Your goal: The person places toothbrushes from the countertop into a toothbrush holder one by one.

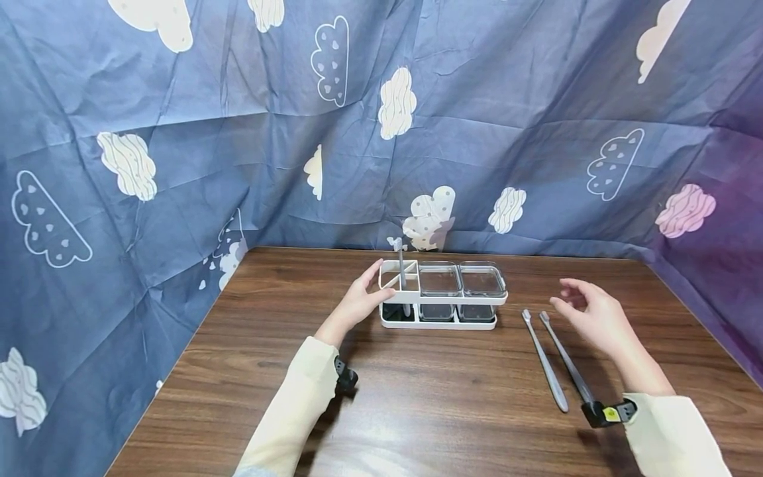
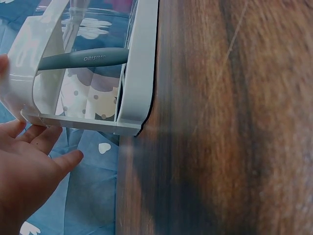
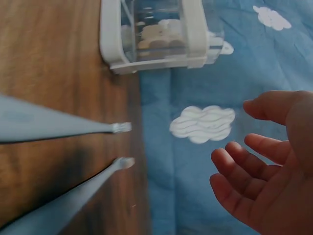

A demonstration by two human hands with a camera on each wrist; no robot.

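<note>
A white toothbrush holder (image 1: pixel 444 298) with two clear cups (image 1: pixel 440 279) stands toward the back of the table. One grey toothbrush (image 1: pixel 401 265) stands upright in its left compartment; in the left wrist view the toothbrush handle (image 2: pixel 93 58) shows lettering. My left hand (image 1: pixel 356 301) grips the holder's left end, thumb across the front of the upper rail and fingers at the side. Two more grey toothbrushes (image 1: pixel 545 361) lie side by side on the right, bristle ends away from me. Just right of them my right hand (image 1: pixel 596 318) hovers, fingers loosely curved around nothing.
The brown wooden table (image 1: pixel 429 397) extends to a blue cloth backdrop (image 1: pixel 477 165) with cloud prints, which also hangs along the left and right sides. Black wrist cameras (image 1: pixel 346 376) are strapped at both cuffs; the right one overlaps a toothbrush's near end in the head view.
</note>
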